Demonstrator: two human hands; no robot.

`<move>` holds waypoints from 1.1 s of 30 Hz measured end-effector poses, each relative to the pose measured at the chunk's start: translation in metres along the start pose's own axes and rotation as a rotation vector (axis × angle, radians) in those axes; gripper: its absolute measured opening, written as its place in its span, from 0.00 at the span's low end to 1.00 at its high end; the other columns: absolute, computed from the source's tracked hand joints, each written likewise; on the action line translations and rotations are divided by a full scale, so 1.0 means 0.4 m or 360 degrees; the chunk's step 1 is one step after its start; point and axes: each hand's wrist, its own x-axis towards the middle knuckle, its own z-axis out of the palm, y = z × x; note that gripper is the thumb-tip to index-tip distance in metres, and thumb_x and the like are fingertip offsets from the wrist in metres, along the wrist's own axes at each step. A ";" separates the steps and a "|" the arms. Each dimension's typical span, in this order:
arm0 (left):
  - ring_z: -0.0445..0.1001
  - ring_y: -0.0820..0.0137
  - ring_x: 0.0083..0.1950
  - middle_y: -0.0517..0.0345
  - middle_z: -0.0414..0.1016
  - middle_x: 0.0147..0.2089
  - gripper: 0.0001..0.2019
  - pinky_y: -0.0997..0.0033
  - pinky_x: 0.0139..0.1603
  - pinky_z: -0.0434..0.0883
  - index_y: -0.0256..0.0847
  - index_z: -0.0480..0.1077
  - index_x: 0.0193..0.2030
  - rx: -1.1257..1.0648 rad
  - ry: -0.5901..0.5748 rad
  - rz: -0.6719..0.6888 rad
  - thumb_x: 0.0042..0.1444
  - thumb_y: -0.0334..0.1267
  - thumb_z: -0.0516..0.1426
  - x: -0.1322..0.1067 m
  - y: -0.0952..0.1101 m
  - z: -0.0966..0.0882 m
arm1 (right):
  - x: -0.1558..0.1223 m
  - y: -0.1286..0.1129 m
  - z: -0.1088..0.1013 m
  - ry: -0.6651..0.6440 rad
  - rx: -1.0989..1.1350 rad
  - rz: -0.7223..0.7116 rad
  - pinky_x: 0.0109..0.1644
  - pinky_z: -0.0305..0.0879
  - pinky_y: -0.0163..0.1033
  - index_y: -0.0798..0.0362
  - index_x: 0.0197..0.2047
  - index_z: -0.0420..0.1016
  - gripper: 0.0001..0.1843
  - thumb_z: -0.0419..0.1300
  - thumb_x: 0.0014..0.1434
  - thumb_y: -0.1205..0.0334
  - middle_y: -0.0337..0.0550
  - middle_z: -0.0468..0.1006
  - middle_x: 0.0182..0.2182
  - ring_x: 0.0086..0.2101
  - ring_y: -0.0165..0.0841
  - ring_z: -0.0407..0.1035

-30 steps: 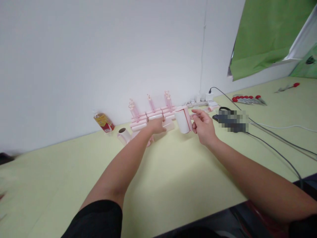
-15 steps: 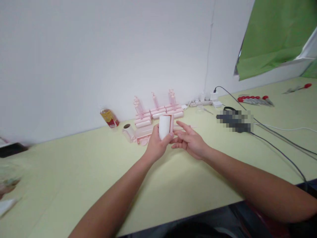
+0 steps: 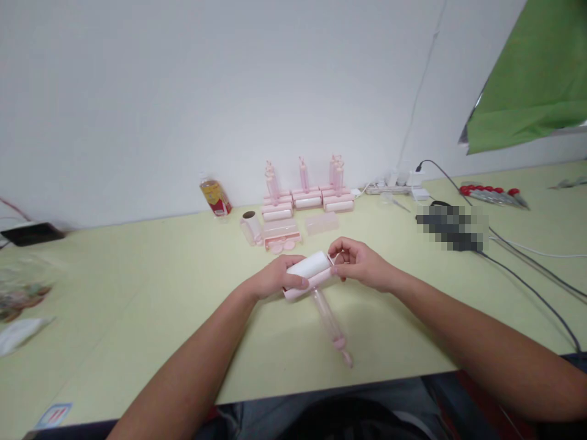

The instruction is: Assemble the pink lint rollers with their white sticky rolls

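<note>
A pink lint roller with a white roll (image 3: 310, 265) is held in front of me, tilted up to the right. Its clear pink handle (image 3: 326, 315) points down toward the table's near edge. My left hand (image 3: 280, 276) is wrapped round the left end of the roller, thumb across its pink cover. At the other end, my right hand (image 3: 360, 264) has its thumb and fingers closed on the roller's rim; what exactly they pinch there is partly hidden. Just beyond lie an open pink case (image 3: 282, 237), small pink round parts (image 3: 280, 247) and a clear cover (image 3: 321, 223).
Several lint rollers (image 3: 308, 198) stand by the wall, handles up. Left of them are a loose roll (image 3: 250, 227) and a bottle (image 3: 215, 197). To the right lie a power strip (image 3: 389, 188), a blurred dark device (image 3: 447, 226), cables and red-capped tools (image 3: 495, 194).
The roller has come lower and turned from upright to slanting, its handle now showing below. My right hand has closed from spread fingers onto the roller's right end. The camera view has shifted.
</note>
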 end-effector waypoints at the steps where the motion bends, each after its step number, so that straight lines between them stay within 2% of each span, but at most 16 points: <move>1: 0.70 0.70 0.34 0.56 0.76 0.38 0.25 0.76 0.30 0.63 0.34 0.75 0.50 -0.0006 -0.0036 -0.0007 0.45 0.42 0.68 -0.003 -0.009 -0.007 | 0.001 0.009 0.009 -0.0009 0.0041 0.0038 0.29 0.64 0.32 0.53 0.42 0.69 0.20 0.72 0.49 0.65 0.31 0.70 0.28 0.26 0.24 0.65; 5: 0.72 0.68 0.36 0.55 0.77 0.39 0.25 0.74 0.33 0.66 0.34 0.76 0.49 0.0009 -0.0141 -0.0045 0.45 0.43 0.68 -0.011 -0.033 -0.032 | 0.005 0.042 0.036 -0.0043 0.0123 0.0151 0.30 0.67 0.34 0.53 0.43 0.68 0.21 0.71 0.47 0.66 0.33 0.72 0.32 0.27 0.25 0.67; 9: 0.75 0.64 0.42 0.54 0.79 0.44 0.24 0.72 0.38 0.68 0.37 0.76 0.53 0.0319 -0.0151 -0.0005 0.52 0.48 0.64 -0.021 -0.018 -0.031 | 0.012 0.068 0.047 -0.0051 0.0176 0.0281 0.25 0.65 0.33 0.52 0.39 0.67 0.19 0.70 0.46 0.67 0.31 0.72 0.29 0.24 0.26 0.68; 13: 0.76 0.62 0.46 0.53 0.79 0.49 0.24 0.70 0.43 0.67 0.41 0.74 0.56 0.0782 0.0002 0.0126 0.59 0.54 0.60 -0.028 0.011 0.013 | 0.019 0.079 0.051 -0.0022 0.0250 0.0355 0.20 0.62 0.31 0.52 0.36 0.66 0.18 0.69 0.43 0.68 0.29 0.70 0.25 0.19 0.24 0.65; 16: 0.75 0.63 0.41 0.53 0.80 0.44 0.26 0.71 0.38 0.65 0.41 0.75 0.52 0.0985 0.0195 0.0142 0.60 0.60 0.56 -0.025 0.014 0.056 | 0.021 0.079 0.052 -0.0012 0.0306 0.0391 0.19 0.61 0.30 0.52 0.33 0.65 0.17 0.69 0.41 0.68 0.28 0.69 0.22 0.18 0.23 0.63; 19: 0.73 0.66 0.34 0.55 0.78 0.36 0.29 0.71 0.31 0.60 0.39 0.75 0.43 0.1111 0.0289 0.0072 0.59 0.66 0.53 -0.018 0.006 0.078 | 0.022 0.075 0.052 -0.0008 0.0349 0.0423 0.20 0.63 0.29 0.53 0.32 0.66 0.17 0.68 0.39 0.69 0.28 0.69 0.22 0.19 0.23 0.64; 23: 0.71 0.68 0.31 0.58 0.75 0.32 0.29 0.72 0.29 0.57 0.40 0.73 0.39 0.1152 0.0278 0.0026 0.58 0.68 0.53 -0.015 0.002 0.067 | 0.023 0.066 0.050 -0.0034 0.0390 0.0468 0.23 0.66 0.30 0.53 0.32 0.66 0.18 0.69 0.38 0.69 0.29 0.70 0.22 0.20 0.24 0.66; 28: 0.69 0.69 0.31 0.60 0.72 0.30 0.27 0.72 0.29 0.56 0.39 0.72 0.37 0.1096 0.0269 0.0096 0.59 0.66 0.54 -0.009 -0.001 0.042 | 0.033 0.055 0.051 -0.0022 0.0396 0.0491 0.22 0.64 0.30 0.53 0.30 0.66 0.17 0.67 0.37 0.71 0.28 0.69 0.19 0.18 0.24 0.64; 33: 0.68 0.69 0.30 0.59 0.73 0.30 0.26 0.71 0.28 0.55 0.39 0.73 0.38 0.1038 0.0363 0.0096 0.59 0.64 0.55 0.004 -0.009 0.051 | 0.036 0.048 0.044 0.0057 0.0368 0.0435 0.20 0.63 0.30 0.52 0.29 0.66 0.14 0.63 0.36 0.71 0.28 0.68 0.19 0.18 0.24 0.62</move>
